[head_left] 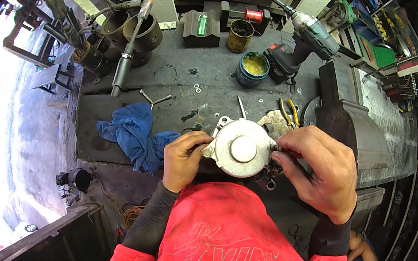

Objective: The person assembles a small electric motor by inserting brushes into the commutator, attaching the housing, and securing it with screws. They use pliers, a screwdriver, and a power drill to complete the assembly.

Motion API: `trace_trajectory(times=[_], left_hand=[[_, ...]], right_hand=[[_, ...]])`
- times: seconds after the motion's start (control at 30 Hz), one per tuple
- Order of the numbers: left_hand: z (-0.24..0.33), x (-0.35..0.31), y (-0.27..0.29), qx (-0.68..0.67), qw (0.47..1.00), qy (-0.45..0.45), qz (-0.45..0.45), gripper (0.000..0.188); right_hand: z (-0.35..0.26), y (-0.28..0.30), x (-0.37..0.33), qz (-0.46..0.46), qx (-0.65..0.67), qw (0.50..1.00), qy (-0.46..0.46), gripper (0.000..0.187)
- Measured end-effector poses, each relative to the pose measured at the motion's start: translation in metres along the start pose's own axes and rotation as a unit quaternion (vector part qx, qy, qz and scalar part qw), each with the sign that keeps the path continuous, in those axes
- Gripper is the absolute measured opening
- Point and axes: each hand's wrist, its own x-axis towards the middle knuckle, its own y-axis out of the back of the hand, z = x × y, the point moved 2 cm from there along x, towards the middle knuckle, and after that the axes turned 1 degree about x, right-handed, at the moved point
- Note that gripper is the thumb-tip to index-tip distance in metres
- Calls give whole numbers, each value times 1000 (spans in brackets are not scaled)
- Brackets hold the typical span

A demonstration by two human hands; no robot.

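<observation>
A round silver metal housing (228, 154) with a raised hub and lugs at its rim is held up at the bench's near edge, close to my chest. My left hand (184, 158) is closed on its left lug, thumb and fingers pinching it. At the opposite side my right hand (321, 171) pinches with thumb and forefinger by the right lug. A small dark piece shows between those fingertips, too hidden to name. Just beyond the housing lies a thin pointed metal tool (241, 107), beside yellow-handled pliers (289, 113) on a pale rag (274, 119).
A blue cloth (131, 127) and a three-armed wrench (154, 99) lie left on the workbench (173, 79). Farther back stand a tub of yellow grease (253, 71), a rusty can (239, 37) and a cordless impact wrench (304, 39). A vise (347, 124) is at right. Another person (362, 256) sits lower right.
</observation>
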Motion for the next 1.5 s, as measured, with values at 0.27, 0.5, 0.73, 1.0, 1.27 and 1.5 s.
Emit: trace_trajectory(times=[0.27,0.5,0.73,1.0,1.27,1.5], left_hand=[[-12,12,13,-56,984,56,-159,73],[-19,67,-6,-9,931,-151,-332,106],[-43,66,-32,80,921,-169,-341,102],[-42,4,-50,98,985,-118,-74,99],[-32,-20,-46,101,989,-86,-67,106],[12,32,29,-257,932,44,-251,116]], right_hand=[[4,2,0,27,46,998,-42,57],[37,-60,-100,143,297,901,-282,126],[62,-144,-154,281,301,853,-319,55],[114,-134,-98,236,205,912,-267,41],[138,-123,-41,154,380,886,-217,34],[56,-74,-78,276,315,889,-184,41]])
